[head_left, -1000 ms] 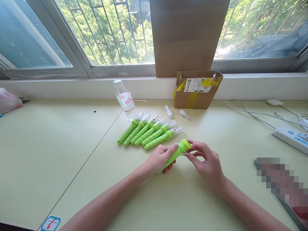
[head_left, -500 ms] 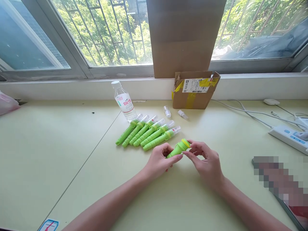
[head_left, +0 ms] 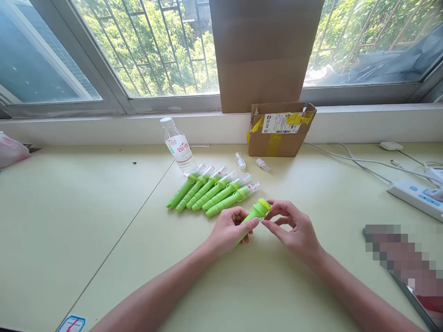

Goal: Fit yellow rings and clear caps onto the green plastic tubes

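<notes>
My left hand is closed around a green plastic tube, which points up and to the right; its lower part is partly covered by my fingers. A yellow ring circles the tube's wide upper end, where no clear cap shows. My right hand is curled at that end, its fingertips against the rim and its thumb close to the side. Behind my left hand lies a slanting row of several green ribbed tubes with clear caps. Two small clear plastic pieces, one upright-looking and one tilted, lie farther back.
A water bottle stands behind the row. An opened cardboard box sits by the window wall. On the right are a power strip, white cables and a blurred-out phone-like object. A pinkish bag rests at far left.
The held tube has shifted slightly left and tilted a little more upright, showing more of its lower end. My right hand has moved slightly left with it.
</notes>
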Action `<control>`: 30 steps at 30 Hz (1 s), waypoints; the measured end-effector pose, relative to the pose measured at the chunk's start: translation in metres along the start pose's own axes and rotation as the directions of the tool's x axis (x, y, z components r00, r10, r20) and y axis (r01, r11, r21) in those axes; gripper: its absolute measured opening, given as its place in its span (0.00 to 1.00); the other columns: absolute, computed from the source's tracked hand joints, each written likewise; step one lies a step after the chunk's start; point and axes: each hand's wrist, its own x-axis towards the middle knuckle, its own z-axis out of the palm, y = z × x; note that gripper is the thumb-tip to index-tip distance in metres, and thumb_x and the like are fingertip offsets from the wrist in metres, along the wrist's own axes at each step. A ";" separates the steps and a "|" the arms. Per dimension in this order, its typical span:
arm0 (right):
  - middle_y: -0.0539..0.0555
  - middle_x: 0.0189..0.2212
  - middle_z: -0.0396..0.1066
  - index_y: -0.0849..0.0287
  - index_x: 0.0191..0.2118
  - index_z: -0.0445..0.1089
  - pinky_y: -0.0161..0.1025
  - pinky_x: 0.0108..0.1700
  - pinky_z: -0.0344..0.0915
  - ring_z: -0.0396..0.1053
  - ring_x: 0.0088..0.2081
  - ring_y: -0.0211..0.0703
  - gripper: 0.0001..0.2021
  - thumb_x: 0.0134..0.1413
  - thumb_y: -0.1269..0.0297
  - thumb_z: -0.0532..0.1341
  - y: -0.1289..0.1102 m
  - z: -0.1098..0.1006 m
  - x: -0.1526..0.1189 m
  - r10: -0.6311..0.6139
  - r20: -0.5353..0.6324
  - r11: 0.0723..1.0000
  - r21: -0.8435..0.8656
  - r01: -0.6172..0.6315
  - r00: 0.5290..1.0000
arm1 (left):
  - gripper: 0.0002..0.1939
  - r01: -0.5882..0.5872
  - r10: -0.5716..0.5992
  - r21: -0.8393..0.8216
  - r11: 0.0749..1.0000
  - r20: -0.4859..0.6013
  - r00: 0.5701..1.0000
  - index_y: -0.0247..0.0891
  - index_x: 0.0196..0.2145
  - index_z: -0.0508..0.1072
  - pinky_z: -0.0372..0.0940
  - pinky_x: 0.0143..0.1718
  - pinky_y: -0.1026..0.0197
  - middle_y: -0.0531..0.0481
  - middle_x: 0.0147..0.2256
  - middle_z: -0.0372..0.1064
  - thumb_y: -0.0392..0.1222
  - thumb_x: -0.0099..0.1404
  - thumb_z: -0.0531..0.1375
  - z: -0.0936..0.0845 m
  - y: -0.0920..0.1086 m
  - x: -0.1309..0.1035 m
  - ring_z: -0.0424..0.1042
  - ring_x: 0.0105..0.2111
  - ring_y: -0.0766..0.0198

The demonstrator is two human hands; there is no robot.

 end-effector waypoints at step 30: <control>0.53 0.42 0.71 0.53 0.37 0.66 0.38 0.30 0.74 0.73 0.32 0.38 0.04 0.57 0.62 0.62 0.004 0.006 -0.003 -0.108 -0.134 0.988 -0.123 0.092 0.985 | 0.19 -0.010 -0.002 0.089 0.996 0.136 0.991 0.36 0.32 0.68 0.51 0.16 0.68 0.55 0.22 0.64 0.57 0.63 0.55 0.000 0.004 -0.001 0.56 0.14 0.74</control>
